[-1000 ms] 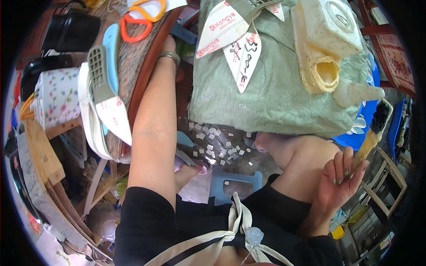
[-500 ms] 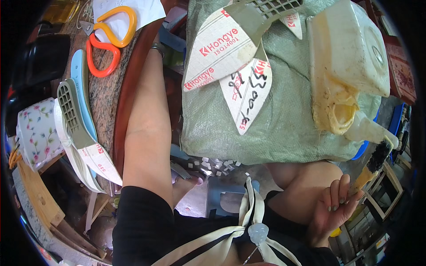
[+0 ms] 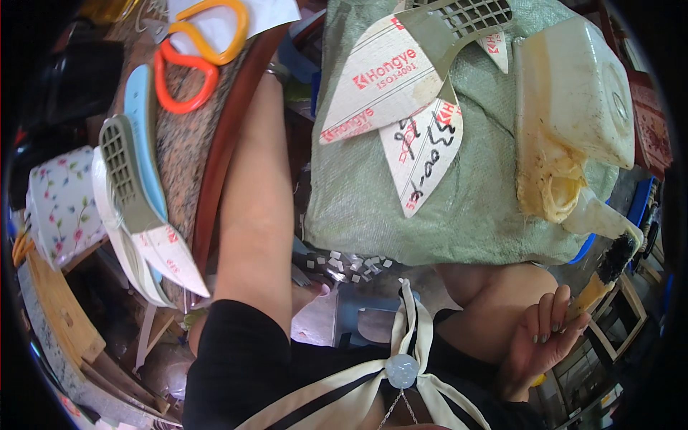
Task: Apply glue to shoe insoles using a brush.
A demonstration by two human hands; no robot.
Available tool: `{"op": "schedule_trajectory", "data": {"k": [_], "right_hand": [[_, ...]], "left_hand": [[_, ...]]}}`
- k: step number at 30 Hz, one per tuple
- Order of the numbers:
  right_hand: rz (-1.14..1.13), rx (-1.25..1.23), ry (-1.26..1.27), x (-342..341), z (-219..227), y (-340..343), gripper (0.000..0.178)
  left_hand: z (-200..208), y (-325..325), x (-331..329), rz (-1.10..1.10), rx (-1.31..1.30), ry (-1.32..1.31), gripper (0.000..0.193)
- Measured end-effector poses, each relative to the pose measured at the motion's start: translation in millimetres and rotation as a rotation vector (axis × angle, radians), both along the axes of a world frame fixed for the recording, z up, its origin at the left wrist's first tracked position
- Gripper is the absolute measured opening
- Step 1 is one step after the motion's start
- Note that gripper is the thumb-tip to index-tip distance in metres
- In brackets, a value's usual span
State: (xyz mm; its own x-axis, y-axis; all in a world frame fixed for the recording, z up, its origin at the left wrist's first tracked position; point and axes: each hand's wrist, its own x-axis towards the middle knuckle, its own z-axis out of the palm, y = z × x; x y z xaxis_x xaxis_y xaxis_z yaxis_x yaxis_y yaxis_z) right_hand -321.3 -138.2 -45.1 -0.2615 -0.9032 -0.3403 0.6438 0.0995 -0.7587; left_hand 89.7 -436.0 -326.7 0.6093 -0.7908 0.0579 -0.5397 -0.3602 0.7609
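Note:
My right hand (image 3: 541,337) is at the lower right, its thumb and fingers closed around the tan end of a stick-like handle (image 3: 613,261) wrapped in black. The handle's other end meets a whitish piece coming from the crusted mouth of a translucent plastic jug (image 3: 584,93). That jug lies on a green woven sack (image 3: 473,222). Several insole pieces (image 3: 387,79), white board joined to grey-green lattice, lie on the sack too. My bare left arm stretches forward between the sack and the table; its hand is hidden beyond the table edge.
On the left, a granite-topped table (image 3: 183,150) holds orange-and-red-handled scissors (image 3: 190,75) and white paper. Blue, white and grey insoles (image 3: 143,193) lie along its edge, beside a flowered container (image 3: 64,204). Small white blocks (image 3: 347,265) are scattered below the sack.
The view has turned slightly, so the table, sack and jug appear a little farther right. My right hand keeps its hold on the handle; my left arm stays stretched forward.

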Motion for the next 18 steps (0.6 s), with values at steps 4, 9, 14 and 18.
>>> {"op": "schedule_trajectory", "data": {"k": [4,9,14,18], "right_hand": [[-0.010,-0.076,-0.044,3,11,9,0.025],[0.049,-0.170,-0.086,2,24,29,0.028],[0.099,-0.288,-0.023,3,30,51,0.017],[0.118,-0.317,-0.018,7,33,64,0.017]], "left_hand": [[48,77,-19,-0.145,-0.020,-0.302,0.035],[86,220,-57,-0.057,-0.161,-0.481,0.012],[114,318,-54,-0.034,0.045,-0.344,0.011],[143,384,-47,-0.113,0.035,-0.301,0.014]]}}
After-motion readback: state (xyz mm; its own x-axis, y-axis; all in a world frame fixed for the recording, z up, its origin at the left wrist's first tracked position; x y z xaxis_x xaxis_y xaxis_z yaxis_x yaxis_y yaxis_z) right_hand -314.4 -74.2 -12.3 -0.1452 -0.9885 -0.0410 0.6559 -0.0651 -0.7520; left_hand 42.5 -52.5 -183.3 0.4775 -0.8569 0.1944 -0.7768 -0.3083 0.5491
